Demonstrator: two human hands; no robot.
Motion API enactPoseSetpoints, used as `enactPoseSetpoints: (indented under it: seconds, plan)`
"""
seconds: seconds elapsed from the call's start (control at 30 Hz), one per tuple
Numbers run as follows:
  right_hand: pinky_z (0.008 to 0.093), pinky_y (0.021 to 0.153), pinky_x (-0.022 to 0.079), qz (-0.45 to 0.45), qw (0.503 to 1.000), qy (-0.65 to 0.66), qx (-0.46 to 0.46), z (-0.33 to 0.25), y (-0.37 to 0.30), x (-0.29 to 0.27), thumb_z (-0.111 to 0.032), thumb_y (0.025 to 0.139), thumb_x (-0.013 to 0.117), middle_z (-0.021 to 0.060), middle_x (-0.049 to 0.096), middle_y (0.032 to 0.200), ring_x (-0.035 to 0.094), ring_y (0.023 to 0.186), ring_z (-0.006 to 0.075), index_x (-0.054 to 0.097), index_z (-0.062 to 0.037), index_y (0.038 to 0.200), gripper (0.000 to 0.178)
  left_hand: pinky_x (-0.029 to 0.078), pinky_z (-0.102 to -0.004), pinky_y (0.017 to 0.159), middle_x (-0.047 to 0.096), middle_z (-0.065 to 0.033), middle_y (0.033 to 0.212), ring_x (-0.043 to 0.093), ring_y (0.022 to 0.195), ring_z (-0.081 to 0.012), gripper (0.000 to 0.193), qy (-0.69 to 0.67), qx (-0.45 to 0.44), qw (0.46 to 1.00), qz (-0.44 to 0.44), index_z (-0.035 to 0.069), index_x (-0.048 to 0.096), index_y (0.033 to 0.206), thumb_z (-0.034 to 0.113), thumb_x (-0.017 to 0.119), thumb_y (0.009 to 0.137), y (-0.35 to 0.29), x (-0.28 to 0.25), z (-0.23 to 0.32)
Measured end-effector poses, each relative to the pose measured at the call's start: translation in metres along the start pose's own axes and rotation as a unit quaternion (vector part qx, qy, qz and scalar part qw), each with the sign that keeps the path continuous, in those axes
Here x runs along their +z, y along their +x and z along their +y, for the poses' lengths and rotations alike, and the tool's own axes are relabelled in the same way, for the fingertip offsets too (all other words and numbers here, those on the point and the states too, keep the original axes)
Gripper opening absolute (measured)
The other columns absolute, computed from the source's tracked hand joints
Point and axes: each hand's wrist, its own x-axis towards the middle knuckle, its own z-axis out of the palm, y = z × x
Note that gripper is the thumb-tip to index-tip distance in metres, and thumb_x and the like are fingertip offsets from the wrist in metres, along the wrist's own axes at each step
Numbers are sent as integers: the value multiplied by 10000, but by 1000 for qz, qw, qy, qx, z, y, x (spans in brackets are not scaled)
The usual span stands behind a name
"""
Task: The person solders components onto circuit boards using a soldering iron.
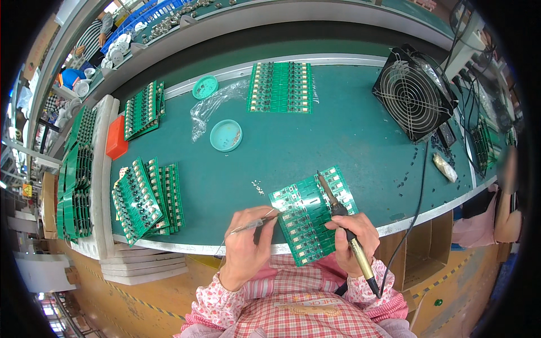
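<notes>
A green panel of circuit boards (307, 225) lies at the front edge of the table, tilted, its near end reaching over the edge. In my right hand (360, 239) is a soldering iron (352, 239); its dark tip points away over the panel's far part. Fingers of that hand also rest by the panel's right side. My left hand (248, 242) is closed on slim metal tweezers (252, 225), with their point at the panel's left edge. Small white parts (257, 186) lie loose on the table beyond my left hand.
Stacked circuit panels (147, 200) stand at left, near an orange-red box (116, 138). Two turquoise dishes (226, 136) and crumpled clear plastic (217, 107) lie behind. Another panel (280, 87) is at the back. A black fan (414, 93) stands at right; the iron's cord (418, 203) hangs near it.
</notes>
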Motion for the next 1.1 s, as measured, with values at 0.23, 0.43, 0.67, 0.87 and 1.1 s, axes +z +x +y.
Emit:
enactPoseSetpoints:
  seconds: [0.23, 0.43, 0.67, 0.87, 1.1]
  plan:
    - [328, 637, 505, 2, 1000, 6, 4, -1, -1, 0, -152, 971, 616, 74, 723, 759, 645, 663, 212, 651, -51, 1046, 130, 525, -341, 789, 706, -128, 1009, 674, 891, -275, 170, 56, -3, 998, 14, -6, 677, 1005, -80, 674, 852, -6, -6, -11]
    - [330, 643, 508, 1, 1000, 2, 8, -1, -1, 0, -160, 974, 615, 77, 721, 756, 648, 672, 213, 651, -51, 1042, 134, 533, -331, 792, 702, -139, 1016, 682, 905, -270, 155, 4, -32, 999, 26, -16, 666, 1011, -75, 671, 867, -10, -3, -16]
    - [332, 633, 531, -13, 1000, 12, -17, 2, 0, -3, -5, 870, 677, 76, 726, 817, 675, 683, 224, 670, -15, 1063, 193, 518, -355, 801, 711, -127, 1015, 667, 911, -293, 183, 7, -28, 999, 25, -5, 675, 1011, -71, 683, 841, -9, -4, -15]
    - [330, 637, 530, -12, 1000, 11, -19, 2, 0, -3, 10, 857, 681, 77, 727, 818, 672, 681, 222, 671, -14, 1065, 209, 512, -352, 827, 707, -140, 1002, 667, 925, -291, 148, 11, -29, 999, 22, -17, 674, 997, -67, 660, 859, -8, -4, -13]
    - [330, 635, 499, -2, 1000, 0, -1, 0, -1, 0, -134, 965, 618, 77, 724, 763, 649, 668, 212, 645, -49, 1054, 125, 519, -345, 788, 709, -138, 999, 671, 890, -281, 159, -18, -29, 999, 14, -15, 676, 1003, -71, 665, 856, -9, 0, -7]
